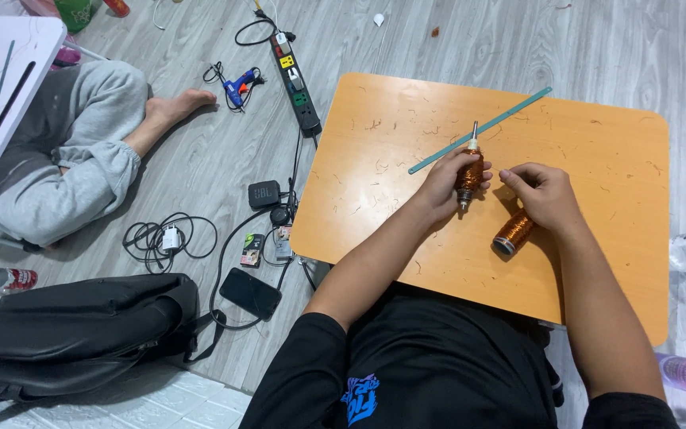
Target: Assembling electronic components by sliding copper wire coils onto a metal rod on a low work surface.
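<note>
Left hand (pixel 445 184): forearm reaches in from 7 o'clock, fingers wrapped closed around a copper-wire coil (pixel 469 176) wound on a rod, held upright just above the orange surface (pixel 375 214). A pale tip pokes out at 12 o'clock, a dark stub at 6. Right hand (pixel 544 195): forearm enters from 5 o'clock, fingers curled narrow, tips pinched toward the coil; whether they hold a wire strand cannot be told. Second copper spool (pixel 514 231) lies tilted on the surface, just under the right palm at 7 o'clock. Teal strip (pixel 482 129) lies diagonally at 12 o'clock of the hands. Copper scraps litter the surface.
</note>
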